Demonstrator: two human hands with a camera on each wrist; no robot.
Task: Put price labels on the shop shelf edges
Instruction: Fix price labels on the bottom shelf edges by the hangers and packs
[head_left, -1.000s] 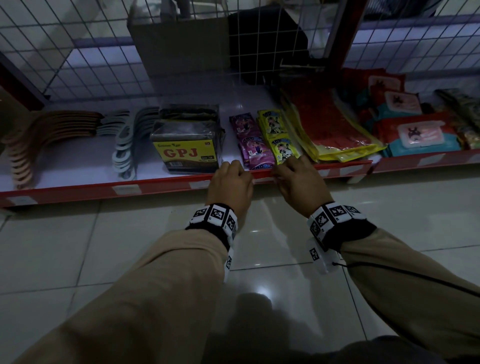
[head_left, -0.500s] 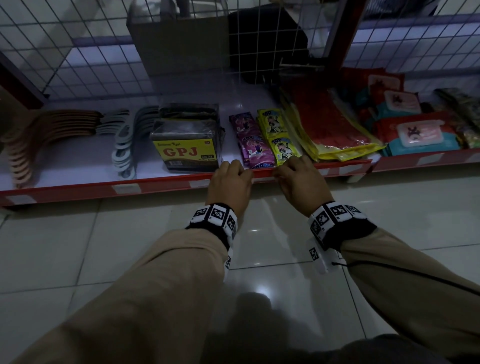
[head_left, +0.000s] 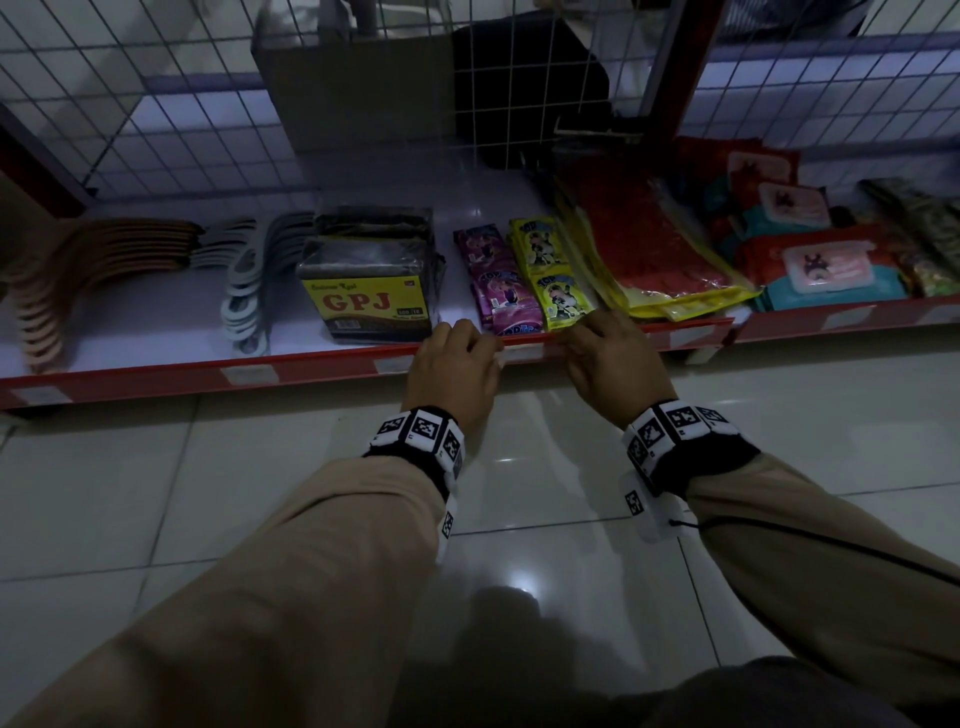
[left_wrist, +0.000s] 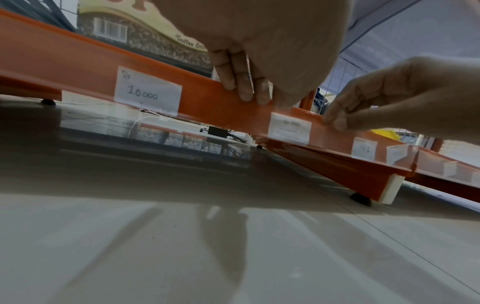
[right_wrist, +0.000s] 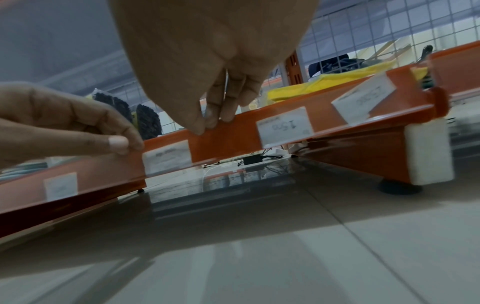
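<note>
A low red shelf edge strip (head_left: 322, 366) runs along the floor-level shelf. A small white price label (head_left: 524, 353) sits in the strip between my two hands. My left hand (head_left: 457, 353) pinches the strip's top edge just left of the label (right_wrist: 167, 159), thumb on the front. My right hand (head_left: 597, 343) pinches the same edge just right of the label (left_wrist: 289, 128). The writing on it is too faint to read. Other labels sit in the strip: "10 000" (left_wrist: 148, 90) to the left and "1500" (right_wrist: 284, 127) to the right.
On the shelf lie hangers (head_left: 57, 280), a GPJ coffee pack (head_left: 369, 291), purple and yellow sachets (head_left: 524, 280), red and yellow packets (head_left: 649, 254) and wipes (head_left: 826, 265). A wire grid (head_left: 156, 104) backs the shelf. Glossy floor tiles (head_left: 519, 519) lie below my arms.
</note>
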